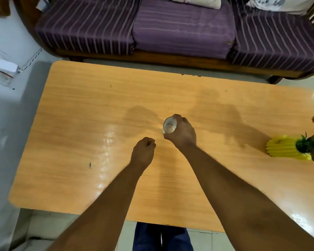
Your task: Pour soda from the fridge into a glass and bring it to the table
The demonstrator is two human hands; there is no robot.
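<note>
My right hand (181,132) is wrapped round the glass (169,125) over mid counter (80,124); left hand (143,153) fisted, empty. I'd set it down flat w/o tilting, then let go.

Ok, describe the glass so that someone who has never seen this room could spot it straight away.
Find the long orange wooden table in front of the purple striped sofa. Near its middle, the right hand wraps a small clear glass, seen from above as a round rim. It is the only see-through thing there; the yellow ribbed vase stands far right.
</note>
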